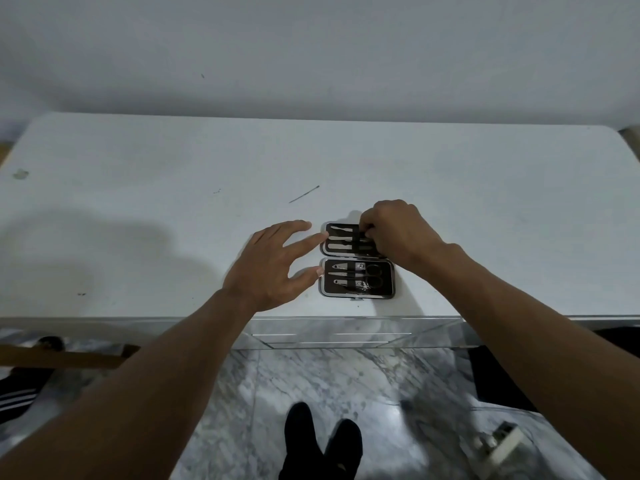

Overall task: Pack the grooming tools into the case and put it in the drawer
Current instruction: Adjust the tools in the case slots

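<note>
A small black grooming case (388, 292) with a silver rim lies flat and open on the white dresser top (173, 220), near its front edge. Its near half holds scissors (373, 276), a clipper and pointed metal tools under straps. The far half (337, 239) holds several slim metal tools. My right hand (398, 233) rests over the far half's right end, fingers pinched on a tool handle there. My left hand (273, 268) lies spread at the case's left side, fingertips touching its rim. One thin metal tool (304, 194) lies loose on the top behind the case.
The mirrored drawer front (346, 332) sits shut just below the dresser's edge. A grey wall stands behind. Below are a marble floor (311, 382), my dark feet (322, 445), a wooden piece (62, 355) at the left and a white object (498, 445) at the lower right.
</note>
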Motion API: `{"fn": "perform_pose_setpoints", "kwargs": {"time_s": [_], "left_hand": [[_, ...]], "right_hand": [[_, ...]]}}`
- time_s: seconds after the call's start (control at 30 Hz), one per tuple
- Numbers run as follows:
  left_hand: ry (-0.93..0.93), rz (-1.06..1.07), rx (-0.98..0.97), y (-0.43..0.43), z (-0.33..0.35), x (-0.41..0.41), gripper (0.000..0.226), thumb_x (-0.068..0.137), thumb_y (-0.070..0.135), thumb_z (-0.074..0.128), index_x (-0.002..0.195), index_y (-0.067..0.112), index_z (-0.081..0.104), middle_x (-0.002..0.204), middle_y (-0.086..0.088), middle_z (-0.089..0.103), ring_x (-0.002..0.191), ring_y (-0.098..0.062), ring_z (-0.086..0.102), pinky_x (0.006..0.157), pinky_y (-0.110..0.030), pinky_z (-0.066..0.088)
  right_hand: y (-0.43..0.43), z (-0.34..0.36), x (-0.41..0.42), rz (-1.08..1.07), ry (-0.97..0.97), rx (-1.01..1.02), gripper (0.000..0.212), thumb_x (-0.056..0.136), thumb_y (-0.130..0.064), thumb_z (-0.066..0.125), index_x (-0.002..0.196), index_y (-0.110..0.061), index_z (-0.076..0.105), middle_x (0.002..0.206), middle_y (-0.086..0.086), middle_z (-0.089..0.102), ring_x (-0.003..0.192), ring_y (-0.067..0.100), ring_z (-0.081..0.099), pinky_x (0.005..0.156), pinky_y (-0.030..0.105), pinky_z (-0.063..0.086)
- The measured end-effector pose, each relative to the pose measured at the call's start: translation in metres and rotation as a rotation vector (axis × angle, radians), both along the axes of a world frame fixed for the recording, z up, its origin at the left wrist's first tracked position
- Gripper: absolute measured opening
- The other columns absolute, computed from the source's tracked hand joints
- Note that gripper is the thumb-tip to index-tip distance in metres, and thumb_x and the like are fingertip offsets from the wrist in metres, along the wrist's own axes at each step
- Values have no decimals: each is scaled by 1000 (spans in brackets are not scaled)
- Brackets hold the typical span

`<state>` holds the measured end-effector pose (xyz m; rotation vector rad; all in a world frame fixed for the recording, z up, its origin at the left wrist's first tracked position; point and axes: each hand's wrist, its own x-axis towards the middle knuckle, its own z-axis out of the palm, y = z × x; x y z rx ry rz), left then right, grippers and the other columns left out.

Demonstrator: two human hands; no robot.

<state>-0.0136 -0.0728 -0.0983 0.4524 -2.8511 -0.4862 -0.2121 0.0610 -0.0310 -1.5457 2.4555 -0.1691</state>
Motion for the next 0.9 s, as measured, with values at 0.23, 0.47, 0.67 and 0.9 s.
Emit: {"fn": "perform_pose_setpoints", "kwargs": {"time_s": [0.23, 0.47, 0.67, 0.9], "left_hand": [[8, 1, -7, 1, 2, 0, 54, 90, 56, 49, 141, 38, 47, 145, 4, 46, 135, -17, 41, 108, -39, 34], [13, -8, 24, 2, 7, -1, 54, 88, 55, 54, 138, 35, 50, 142, 3, 49, 132, -18, 44, 105, -39, 38], [2, -8, 52, 1, 10, -2, 55, 88, 57, 50, 138, 36, 49, 142, 4, 48, 133, -16, 43, 107, -36, 35], [-18, -34, 20, -2, 11, -2, 56, 91, 61, 43, 140, 33, 49, 142, 0, 49, 132, -20, 44, 106, -41, 38]], "right_hand": [[-15, 19, -1, -41, -21, -98, 17, 90, -13, 56, 97, -10, 72, 102, 10, 67, 93, 30, 62, 74, 31, 42], [-93, 21, 3, 46, -23, 7, 13, 88, -12, 60, 95, -11, 71, 100, 15, 70, 90, 33, 66, 78, 36, 54], [-123, 15, -1, 92, -4, 147, 13, 84, -6, 61, 92, -9, 71, 97, 14, 70, 87, 34, 65, 76, 36, 55], [-131, 20, 5, 53, 38, 198, 16, 81, -6, 57, 95, -6, 65, 92, 13, 65, 76, 32, 60, 67, 33, 51]]}}
